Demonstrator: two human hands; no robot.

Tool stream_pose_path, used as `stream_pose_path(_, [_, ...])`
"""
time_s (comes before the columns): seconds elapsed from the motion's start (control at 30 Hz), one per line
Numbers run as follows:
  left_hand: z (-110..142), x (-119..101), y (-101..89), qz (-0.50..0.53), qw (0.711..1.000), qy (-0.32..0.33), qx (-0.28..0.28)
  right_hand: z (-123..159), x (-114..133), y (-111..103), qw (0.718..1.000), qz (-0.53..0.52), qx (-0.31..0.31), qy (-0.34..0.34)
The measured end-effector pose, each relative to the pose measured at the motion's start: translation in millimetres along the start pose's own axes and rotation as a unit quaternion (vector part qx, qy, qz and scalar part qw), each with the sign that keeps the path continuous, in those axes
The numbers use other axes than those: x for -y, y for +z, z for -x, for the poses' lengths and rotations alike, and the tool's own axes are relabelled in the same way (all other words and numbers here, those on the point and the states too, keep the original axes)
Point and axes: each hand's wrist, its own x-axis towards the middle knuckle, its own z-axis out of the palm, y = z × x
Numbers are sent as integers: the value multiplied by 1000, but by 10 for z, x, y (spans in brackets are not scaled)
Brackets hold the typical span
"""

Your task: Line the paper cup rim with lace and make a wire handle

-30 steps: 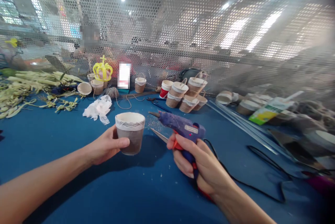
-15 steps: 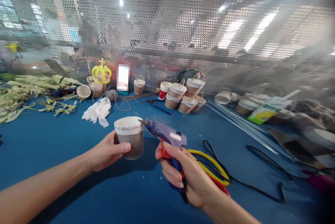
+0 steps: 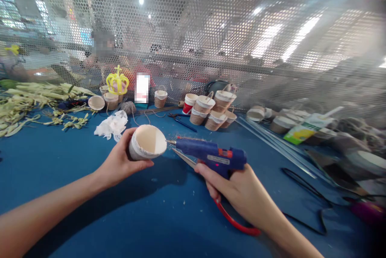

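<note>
My left hand (image 3: 125, 159) is closed around a paper cup (image 3: 140, 151) with a white lace band, its mouth tilted toward me and to the right. In my right hand (image 3: 232, 185) is a blue glue gun (image 3: 208, 153), gripped by its handle. The metal nozzle points left and is at the cup's rim; whether it touches I cannot tell. Beneath the glue gun lie scissors or pliers with a red handle (image 3: 233, 219), partly hidden by my right hand.
Wrapped cups with twine handles (image 3: 212, 109) stand stacked at the back. Further left are crumpled white lace (image 3: 113, 124), grey yarn (image 3: 128, 108), a yellow crown (image 3: 117, 83) and dried husks (image 3: 45, 93). Clear glue sticks (image 3: 277, 149), a drink carton (image 3: 307, 129) and a black cord (image 3: 304, 187) lie right.
The cup has been tipped so its inside shows toward me. My right hand has turned the glue gun level and shifted right, with the nozzle still near the rim.
</note>
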Motion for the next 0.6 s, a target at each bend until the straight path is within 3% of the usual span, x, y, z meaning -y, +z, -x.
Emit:
stream_pose_path(0.27, [11, -18, -31, -122, 989, 75, -22, 26, 45, 70, 998, 2, -62, 19])
stream_pose_path(0.47, [11, -32, -30, -136, 986, 94, -16, -7, 35, 68, 995, 20, -62, 77])
stream_pose_path(0.6, [12, -40, -32, -140, 985, 100, -13, -17, 8, 28, 998, -10, -34, 51])
